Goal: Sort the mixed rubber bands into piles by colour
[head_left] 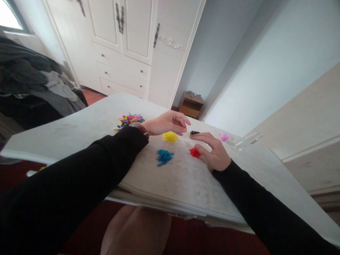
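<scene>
My left hand reaches over the middle of the table, fingers curled, with a bit of a red elastic band showing at the fingertips. Below it lie a yellow pile of elastic bands and, nearer to me, a blue pile. My right hand is open with fingers spread, its thumb by the red pile of bands and its fingertips at the black pile. Beyond my left wrist sits a mixed multicoloured heap of bands, partly hidden by the wrist.
A pink bunch and a clear plastic container lie on the white table at the right. Dark clothes are heaped at the left. A white wardrobe and a small wooden nightstand stand behind.
</scene>
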A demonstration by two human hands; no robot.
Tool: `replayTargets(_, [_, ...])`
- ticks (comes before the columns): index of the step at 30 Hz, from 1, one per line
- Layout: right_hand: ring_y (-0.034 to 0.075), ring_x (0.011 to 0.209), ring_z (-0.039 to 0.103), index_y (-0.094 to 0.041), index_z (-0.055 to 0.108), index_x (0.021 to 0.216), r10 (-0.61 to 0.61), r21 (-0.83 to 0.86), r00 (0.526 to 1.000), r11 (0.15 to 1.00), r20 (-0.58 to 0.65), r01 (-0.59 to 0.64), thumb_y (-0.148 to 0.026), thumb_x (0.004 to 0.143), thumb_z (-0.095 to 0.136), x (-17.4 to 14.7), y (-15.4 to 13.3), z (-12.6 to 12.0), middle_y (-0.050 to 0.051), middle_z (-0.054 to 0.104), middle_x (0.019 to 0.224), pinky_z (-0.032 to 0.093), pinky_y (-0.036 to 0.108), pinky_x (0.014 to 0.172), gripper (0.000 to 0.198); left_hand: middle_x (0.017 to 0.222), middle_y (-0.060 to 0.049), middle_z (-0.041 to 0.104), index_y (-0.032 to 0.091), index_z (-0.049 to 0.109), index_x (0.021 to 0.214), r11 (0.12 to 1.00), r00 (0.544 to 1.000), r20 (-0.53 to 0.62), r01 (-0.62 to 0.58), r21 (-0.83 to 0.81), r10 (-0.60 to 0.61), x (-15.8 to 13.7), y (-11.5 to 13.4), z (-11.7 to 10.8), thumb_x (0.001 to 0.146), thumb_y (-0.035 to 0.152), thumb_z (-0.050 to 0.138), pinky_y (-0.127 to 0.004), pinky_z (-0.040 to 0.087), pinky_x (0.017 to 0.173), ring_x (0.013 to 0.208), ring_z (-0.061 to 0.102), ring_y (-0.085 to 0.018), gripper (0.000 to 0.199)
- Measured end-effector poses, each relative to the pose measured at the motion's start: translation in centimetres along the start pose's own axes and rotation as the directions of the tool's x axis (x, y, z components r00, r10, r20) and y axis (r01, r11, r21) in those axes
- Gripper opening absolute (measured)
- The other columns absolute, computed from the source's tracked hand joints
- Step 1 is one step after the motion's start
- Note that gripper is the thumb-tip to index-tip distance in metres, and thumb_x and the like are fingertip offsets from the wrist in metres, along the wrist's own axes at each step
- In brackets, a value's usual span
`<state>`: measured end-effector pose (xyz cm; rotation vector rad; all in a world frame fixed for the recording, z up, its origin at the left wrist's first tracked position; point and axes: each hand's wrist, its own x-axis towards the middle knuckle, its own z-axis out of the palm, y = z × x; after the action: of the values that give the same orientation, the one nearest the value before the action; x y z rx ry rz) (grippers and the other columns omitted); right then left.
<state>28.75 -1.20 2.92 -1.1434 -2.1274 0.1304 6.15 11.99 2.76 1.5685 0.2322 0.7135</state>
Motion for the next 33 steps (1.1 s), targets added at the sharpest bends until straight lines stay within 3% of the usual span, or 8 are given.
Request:
replayTargets(4, [0.028,0.108,0.072,-0.024,0.081,0.105,0.198,-0.074,0.972,0.975,-0.129,-0.208,-0.036,0.095,0.063,0.3,2.3,-1.0,0.009,0.082,0.111,0.057,0.05,0.096,0.025,0.076,0.001,0.074,0.013,0.074,0.092,1.0,0.997,-0.078,-0.005,0.021,0.007,-0.1,0.4,0.0,0.065,0.018,0.094,-0.024,0.058,0.069,0.066,0.068,-0.009,0.033])
replayTargets(7, [0.031,0.108,0.072,-0.022,0.082,0.1,0.334,-0.096,0.933,0.933,-0.135,-0.348,-0.041,0.089,0.063,0.5,4.1,-1.3,0.011,0.082,0.111,0.057,0.05,0.09,0.029,0.075,0.0,0.075,0.013,0.074,0.09,0.999,0.996,-0.087,-0.026,0.022,0.028,0.0,0.3,0.0,0.065,0.017,0.094,-0.023,0.056,0.069,0.066,0.067,-0.009,0.032])
replayTargets(13, [0.03,0.108,0.071,-0.022,0.081,0.097,0.413,-0.124,0.906,0.898,-0.097,-0.422,-0.042,0.085,0.061,0.4,5.2,-1.0,0.01,0.082,0.11,0.054,0.049,0.093,0.031,0.08,-0.003,0.078,0.013,0.075,0.089,0.998,0.995,-0.08,-0.054,0.029,0.056,0.2,-0.1,-0.1,0.065,0.016,0.094,-0.025,0.057,0.075,0.072,0.07,-0.011,0.03])
replayTargets(23, [0.03,0.112,0.071,-0.023,0.078,0.103,0.339,-0.033,0.934,0.938,-0.112,-0.345,-0.043,0.09,0.065,0.4,4.1,-0.9,0.009,0.08,0.117,0.056,0.048,0.09,0.027,0.083,-0.005,0.08,0.013,0.076,0.093,0.999,0.999,-0.015,-0.036,0.02,0.036,0.2,-0.3,-0.1,0.069,0.019,0.094,-0.028,0.059,0.08,0.078,0.074,-0.014,0.03])
replayTargets(28, [0.029,0.125,0.068,-0.027,0.078,0.113,0.104,0.022,0.993,0.994,-0.052,-0.103,-0.043,0.096,0.069,0.3,2.0,-0.7,0.01,0.075,0.132,0.055,0.05,0.102,0.025,0.091,-0.008,0.082,0.013,0.076,0.1,1.0,1.0,0.03,0.004,0.018,-0.004,0.0,-0.3,-0.2,0.07,0.02,0.093,-0.027,0.058,0.079,0.081,0.076,-0.015,0.035])
replayTargets(33, [0.03,0.134,0.063,-0.03,0.073,0.132,-0.069,0.053,0.996,0.996,0.061,0.066,-0.045,0.1,0.066,0.0,0.6,-0.5,0.01,0.07,0.143,0.048,0.055,0.115,0.035,0.087,-0.008,0.082,0.012,0.076,0.104,1.0,0.997,0.08,0.021,0.021,-0.022,-0.1,-0.3,-0.2,0.072,0.02,0.093,-0.026,0.058,0.076,0.076,0.075,-0.014,0.037])
